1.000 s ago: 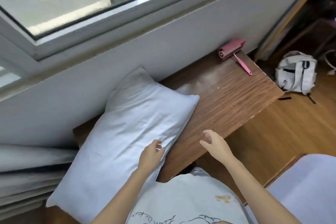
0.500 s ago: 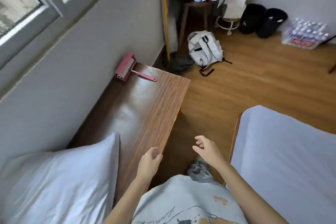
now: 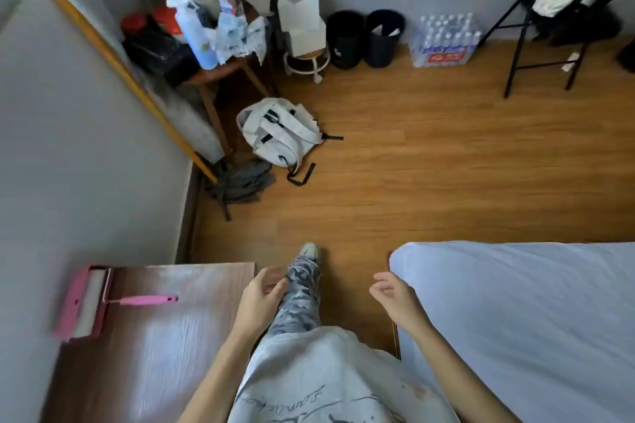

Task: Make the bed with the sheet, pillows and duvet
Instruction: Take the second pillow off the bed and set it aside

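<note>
Presently we list: left hand (image 3: pixel 258 302), fingers loosely curled, holding nothing, over the wooden bench (image 3: pixel 165 347) edge; right hand (image 3: pixel 395 299), likewise loose and bare, just beside the sheeted mattress (image 3: pixel 522 319). One pink lint roller (image 3: pixel 90 302); two black bins (image 3: pixel 366 38); one white backpack (image 3: pixel 280 134).

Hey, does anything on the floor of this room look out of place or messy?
Yes. A white backpack lies flat on the wooden floor with straps splayed, beside a grey cloth heap bunched in the corner. Both look dropped, not stored.
</note>
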The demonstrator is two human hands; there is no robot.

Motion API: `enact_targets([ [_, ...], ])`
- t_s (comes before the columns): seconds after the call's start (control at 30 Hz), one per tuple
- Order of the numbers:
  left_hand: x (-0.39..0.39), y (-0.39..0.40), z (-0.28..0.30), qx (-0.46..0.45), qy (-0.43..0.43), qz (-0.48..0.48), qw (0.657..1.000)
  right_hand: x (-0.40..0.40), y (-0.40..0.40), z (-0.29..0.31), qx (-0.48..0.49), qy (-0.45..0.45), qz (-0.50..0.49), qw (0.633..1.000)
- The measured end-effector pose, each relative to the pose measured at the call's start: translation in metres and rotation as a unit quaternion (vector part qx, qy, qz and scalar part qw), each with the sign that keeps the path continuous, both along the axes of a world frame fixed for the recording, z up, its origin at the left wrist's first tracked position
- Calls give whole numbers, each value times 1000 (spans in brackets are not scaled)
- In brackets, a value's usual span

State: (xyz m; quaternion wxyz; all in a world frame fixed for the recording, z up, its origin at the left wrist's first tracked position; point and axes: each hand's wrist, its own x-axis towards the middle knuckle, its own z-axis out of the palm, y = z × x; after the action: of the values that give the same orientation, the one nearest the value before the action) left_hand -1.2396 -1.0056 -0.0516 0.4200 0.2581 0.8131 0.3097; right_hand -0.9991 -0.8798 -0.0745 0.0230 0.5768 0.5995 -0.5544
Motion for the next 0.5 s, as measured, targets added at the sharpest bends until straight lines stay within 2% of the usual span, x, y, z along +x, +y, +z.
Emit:
enact_targets([
  [0.13, -54, 133, -4, 34, -2, -78, 996, -30, 88, -7, 22, 16, -115, 993],
  [0.23, -82, 235, 14, 49, -1, -180, 982, -52, 147, 16, 43, 44, -221, 973],
  [0.4, -96, 403, 56, 81, -9, -364, 928, -64, 236, 61, 104, 97, -344, 928],
  [0.5, -80, 491, 65, 95, -30, -412, 906, -53, 280, 62, 130, 89, -415, 896],
])
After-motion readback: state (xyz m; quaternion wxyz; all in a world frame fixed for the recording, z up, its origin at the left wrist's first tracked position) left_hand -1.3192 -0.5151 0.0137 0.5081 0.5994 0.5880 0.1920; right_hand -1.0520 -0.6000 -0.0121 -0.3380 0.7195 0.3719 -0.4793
